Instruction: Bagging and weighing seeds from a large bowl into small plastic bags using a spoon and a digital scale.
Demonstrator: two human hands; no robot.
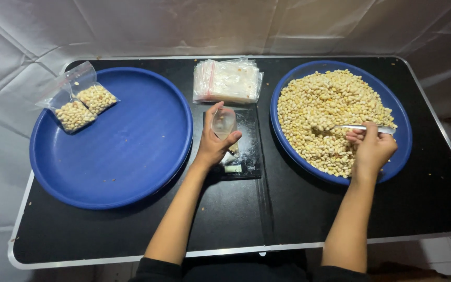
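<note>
I'm looking at a makeshift packing station, not a proper kitchen: a black folding table (105, 230) backed by white sheeting (131, 26), a small scale (238, 151) at centre, stacked bags (228, 81) above it, and a tray of beans (335, 120) at right.

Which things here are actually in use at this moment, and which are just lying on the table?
In use:
- left hand holding a small clear bag over the scale
- right hand holding a metal spoon in the blue tray of beans

Lying about:
- stack of empty bags
- two filled bags on the other blue tray
</note>
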